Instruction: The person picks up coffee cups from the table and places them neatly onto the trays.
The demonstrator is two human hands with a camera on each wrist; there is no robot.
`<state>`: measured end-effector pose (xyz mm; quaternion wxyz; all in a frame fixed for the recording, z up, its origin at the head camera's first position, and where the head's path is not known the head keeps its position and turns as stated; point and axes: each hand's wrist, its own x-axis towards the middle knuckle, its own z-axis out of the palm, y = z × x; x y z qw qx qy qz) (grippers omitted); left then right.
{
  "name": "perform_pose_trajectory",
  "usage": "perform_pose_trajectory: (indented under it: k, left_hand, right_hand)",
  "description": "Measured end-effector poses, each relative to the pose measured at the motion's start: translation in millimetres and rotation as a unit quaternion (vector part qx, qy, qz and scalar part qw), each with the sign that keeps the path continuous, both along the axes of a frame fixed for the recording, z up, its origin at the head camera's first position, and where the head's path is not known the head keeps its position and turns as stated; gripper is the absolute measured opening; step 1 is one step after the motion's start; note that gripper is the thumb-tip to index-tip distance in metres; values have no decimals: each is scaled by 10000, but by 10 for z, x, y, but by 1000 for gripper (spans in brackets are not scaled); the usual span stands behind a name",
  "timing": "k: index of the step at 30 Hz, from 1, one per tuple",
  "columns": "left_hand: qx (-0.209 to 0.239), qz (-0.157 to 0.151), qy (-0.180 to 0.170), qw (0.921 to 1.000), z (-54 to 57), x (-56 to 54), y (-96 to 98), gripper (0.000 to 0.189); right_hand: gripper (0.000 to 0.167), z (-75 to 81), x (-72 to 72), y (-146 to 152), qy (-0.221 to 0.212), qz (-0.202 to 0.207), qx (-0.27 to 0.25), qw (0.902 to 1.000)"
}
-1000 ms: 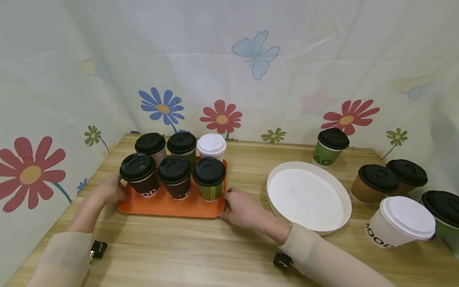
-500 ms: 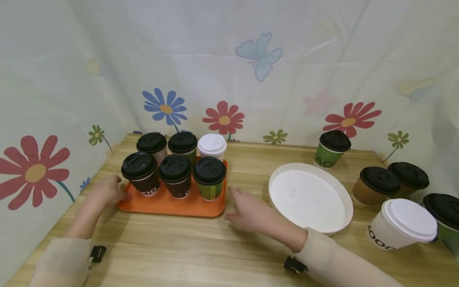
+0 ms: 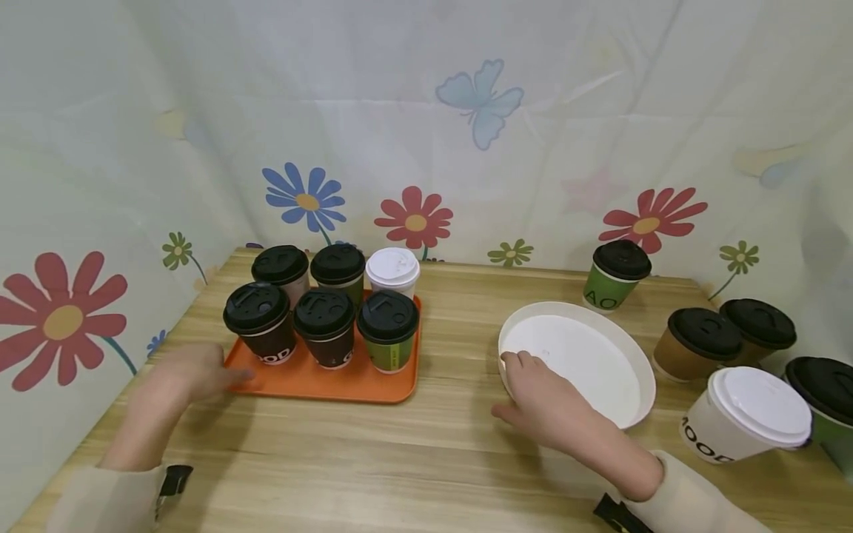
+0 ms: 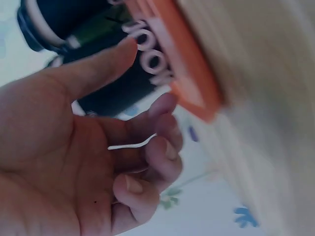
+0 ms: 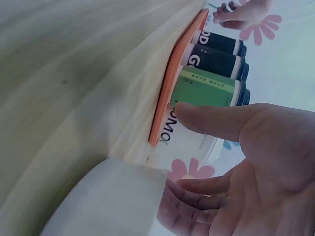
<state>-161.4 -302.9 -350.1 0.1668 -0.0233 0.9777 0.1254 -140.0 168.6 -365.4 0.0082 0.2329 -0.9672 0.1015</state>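
Observation:
On the left of the head view an orange tray (image 3: 320,385) carries several lidded paper coffee cups in two rows, among them a dark brown cup (image 3: 276,345) and a green cup (image 3: 389,355). Beside the tray's near left corner is my left hand (image 3: 183,377); its fingers are loosely bent with nothing in them in the left wrist view. My right hand (image 3: 549,407) is at the near left rim of a round white tray (image 3: 586,363). In the right wrist view its thumb stands apart and its fingers reach behind the white rim, partly hidden.
A green cup (image 3: 608,290) with a black lid stands behind the round tray. To its right are brown cups, one nearer brown cup (image 3: 686,355), a white cup (image 3: 716,426) and another green cup (image 3: 836,426) at the edge. A flowered curtain (image 3: 373,111) hangs behind the wooden table.
My right hand has let go of the orange tray's right side and moved right to the round white tray. My left hand has drawn slightly off the orange tray's corner. The cups stay put.

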Motion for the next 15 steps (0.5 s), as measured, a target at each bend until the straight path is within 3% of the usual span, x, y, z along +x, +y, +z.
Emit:
perform_pose_trajectory:
  k: [6, 11, 13, 15]
  left_hand:
    - [-57, -749, -360, 9965, 82, 114, 325, 45]
    - [82, -1307, -578, 9897, 88, 191, 621, 44]
    - [272, -1634, -706, 9837, 89, 206, 732, 41]
    - [587, -2083, -851, 9726, 81, 206, 842, 36]
  right_hand:
    - [59, -43, -17, 145, -423, -73, -27, 9991]
    - [36, -119, -27, 193, -481, 50, -143, 9987]
    - [28, -143, -25, 202, -325, 139, -191, 9992]
    - [26, -156, -26, 209, -178, 183, -233, 9994]
